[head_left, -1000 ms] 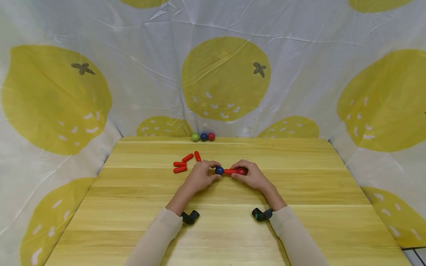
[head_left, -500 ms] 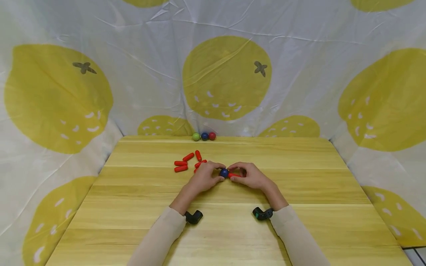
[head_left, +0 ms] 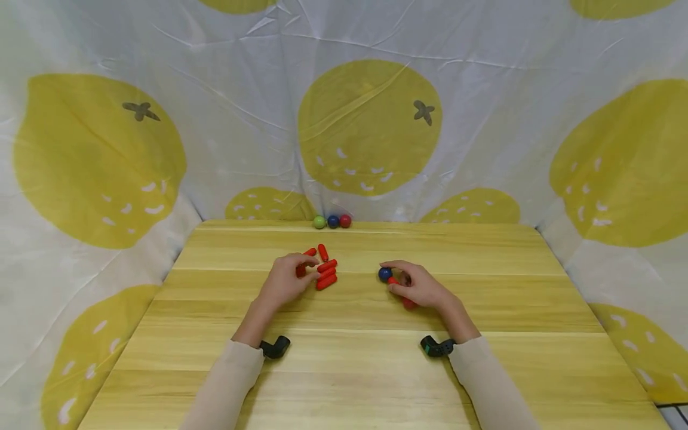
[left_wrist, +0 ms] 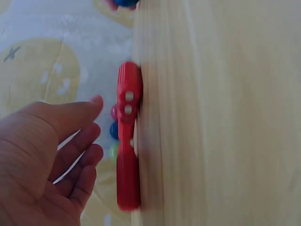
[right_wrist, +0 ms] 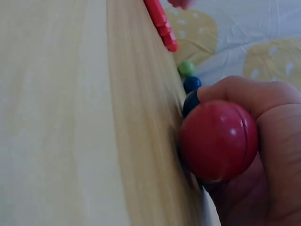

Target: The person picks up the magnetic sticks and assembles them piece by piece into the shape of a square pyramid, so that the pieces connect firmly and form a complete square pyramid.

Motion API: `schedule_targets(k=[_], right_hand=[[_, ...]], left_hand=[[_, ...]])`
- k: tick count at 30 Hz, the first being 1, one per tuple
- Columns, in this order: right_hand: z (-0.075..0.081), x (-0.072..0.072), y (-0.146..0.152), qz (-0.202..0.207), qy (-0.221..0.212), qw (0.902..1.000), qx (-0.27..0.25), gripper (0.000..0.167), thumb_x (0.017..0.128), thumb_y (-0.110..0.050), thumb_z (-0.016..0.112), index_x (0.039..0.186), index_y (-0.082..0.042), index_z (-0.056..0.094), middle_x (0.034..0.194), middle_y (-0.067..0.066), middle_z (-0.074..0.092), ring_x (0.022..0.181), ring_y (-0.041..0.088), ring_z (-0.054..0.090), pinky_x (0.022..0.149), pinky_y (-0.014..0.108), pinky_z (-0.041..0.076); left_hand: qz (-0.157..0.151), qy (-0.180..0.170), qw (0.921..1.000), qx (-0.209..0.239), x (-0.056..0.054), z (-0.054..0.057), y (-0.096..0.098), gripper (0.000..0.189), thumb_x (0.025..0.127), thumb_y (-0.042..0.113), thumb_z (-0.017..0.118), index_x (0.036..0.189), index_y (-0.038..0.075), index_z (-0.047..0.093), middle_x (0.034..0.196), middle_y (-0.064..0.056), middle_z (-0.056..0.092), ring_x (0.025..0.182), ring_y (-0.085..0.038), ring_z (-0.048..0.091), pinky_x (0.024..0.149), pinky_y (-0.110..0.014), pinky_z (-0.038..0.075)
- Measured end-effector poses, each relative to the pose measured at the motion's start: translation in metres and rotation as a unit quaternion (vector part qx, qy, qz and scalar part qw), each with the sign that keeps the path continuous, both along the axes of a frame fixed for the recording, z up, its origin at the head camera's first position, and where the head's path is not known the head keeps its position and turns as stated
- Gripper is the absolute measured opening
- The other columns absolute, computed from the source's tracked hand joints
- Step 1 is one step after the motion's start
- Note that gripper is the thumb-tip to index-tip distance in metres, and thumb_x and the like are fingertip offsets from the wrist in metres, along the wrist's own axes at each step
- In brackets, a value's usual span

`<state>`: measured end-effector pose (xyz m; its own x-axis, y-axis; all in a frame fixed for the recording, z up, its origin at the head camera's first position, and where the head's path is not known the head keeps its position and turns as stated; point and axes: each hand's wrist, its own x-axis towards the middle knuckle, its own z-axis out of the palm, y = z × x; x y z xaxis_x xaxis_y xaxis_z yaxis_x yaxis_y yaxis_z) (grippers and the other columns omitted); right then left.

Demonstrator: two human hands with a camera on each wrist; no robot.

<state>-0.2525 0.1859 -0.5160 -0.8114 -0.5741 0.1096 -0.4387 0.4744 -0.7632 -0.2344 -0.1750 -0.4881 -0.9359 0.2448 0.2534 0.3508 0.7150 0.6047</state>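
My right hand (head_left: 426, 288) holds a red rod (head_left: 394, 281) that has a blue ball (head_left: 384, 274) at its far end and a dark red ball (head_left: 409, 303) at its near end. Fingers cover much of the rod. In the right wrist view the red ball (right_wrist: 218, 141) fills the foreground and hides most of the blue one. Over to the left, my left hand (head_left: 283, 279) hovers at a group of loose red rods (head_left: 326, 282), fingers loosely bent and thumb apart. The left wrist view shows a gap between that hand (left_wrist: 61, 155) and the rods (left_wrist: 128, 183).
A green ball (head_left: 319, 222), a blue ball (head_left: 333, 221) and a red ball (head_left: 346, 221) line the back edge of the wooden table (head_left: 344, 370). Behind it hangs a lemon-print cloth (head_left: 371, 125). Black wrist cameras sit below both hands.
My left hand has let go of the blue ball and moved left to the loose rods. The right hand has drawn slightly right, turning the joined rod and balls to a slant.
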Motion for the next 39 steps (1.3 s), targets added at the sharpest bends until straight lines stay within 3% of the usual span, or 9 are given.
schedule_targets(k=[3,6,10,17,23,30,39], right_hand=[[-0.002,0.0,0.003,-0.042,-0.012,0.999,0.0,0.042,0.098,-0.022,0.072,0.138,-0.014,0.063,0.072,-0.001,0.059,0.063,0.012,0.053,0.059,0.025,0.045],[-0.003,0.001,0.003,-0.077,-0.017,0.9968,-0.014,0.038,0.098,-0.023,0.072,0.133,-0.013,0.066,0.093,0.005,0.069,0.073,0.015,0.059,0.064,0.025,0.049],[-0.006,0.002,0.0,-0.113,-0.024,0.9925,-0.04,0.037,0.095,-0.02,0.075,0.129,-0.011,0.068,0.117,0.01,0.07,0.081,0.019,0.062,0.07,0.025,0.052],[-0.007,0.002,-0.006,-0.161,-0.041,0.9839,-0.066,0.031,0.091,-0.017,0.078,0.121,-0.011,0.072,0.109,0.011,0.072,0.082,0.02,0.063,0.068,0.024,0.053],[-0.008,0.003,-0.009,-0.185,-0.046,0.9789,-0.075,0.03,0.089,-0.019,0.081,0.117,-0.011,0.074,0.1,0.01,0.071,0.08,0.019,0.061,0.065,0.023,0.05],[-0.01,0.001,-0.01,-0.189,-0.032,0.9775,-0.088,0.029,0.089,-0.02,0.081,0.116,-0.011,0.074,0.094,0.009,0.07,0.079,0.018,0.06,0.068,0.023,0.051],[-0.012,0.002,-0.013,-0.18,-0.039,0.9769,-0.108,0.03,0.091,-0.022,0.081,0.117,-0.01,0.072,0.098,0.013,0.07,0.079,0.019,0.061,0.069,0.023,0.052]], left_hand=[[0.018,-0.002,0.9998,-0.007,0.002,0.0,-0.017,0.026,0.087,0.02,0.085,0.111,0.012,0.079,0.112,-0.007,0.076,0.107,-0.028,0.069,0.094,-0.045,0.058],[0.026,-0.012,0.9995,-0.016,0.003,0.0,-0.029,0.027,0.086,0.019,0.086,0.111,0.012,0.079,0.113,-0.008,0.076,0.109,-0.029,0.069,0.097,-0.048,0.057],[0.041,-0.032,0.998,-0.036,0.004,0.0,-0.04,0.03,0.085,0.02,0.086,0.114,0.013,0.08,0.113,-0.009,0.076,0.109,-0.03,0.069,0.097,-0.049,0.056],[0.046,-0.043,0.9967,-0.051,0.006,-0.005,-0.049,0.027,0.088,0.018,0.083,0.113,0.007,0.079,0.11,-0.014,0.076,0.098,-0.03,0.069,0.088,-0.047,0.058],[0.033,-0.046,0.9981,-0.026,0.008,-0.004,-0.049,0.026,0.09,0.019,0.082,0.114,0.009,0.078,0.108,-0.011,0.077,0.09,-0.023,0.071,0.081,-0.042,0.06],[0.0,-0.069,0.9967,0.043,0.01,0.002,-0.024,0.023,0.09,0.016,0.082,0.112,0.012,0.079,0.112,-0.011,0.076,0.09,-0.02,0.075,0.082,-0.037,0.063],[-0.057,-0.067,0.9954,0.038,0.004,0.004,0.037,0.025,0.09,0.019,0.082,0.114,0.014,0.08,0.107,0.0,0.078,0.084,-0.008,0.073,0.08,-0.029,0.061]])
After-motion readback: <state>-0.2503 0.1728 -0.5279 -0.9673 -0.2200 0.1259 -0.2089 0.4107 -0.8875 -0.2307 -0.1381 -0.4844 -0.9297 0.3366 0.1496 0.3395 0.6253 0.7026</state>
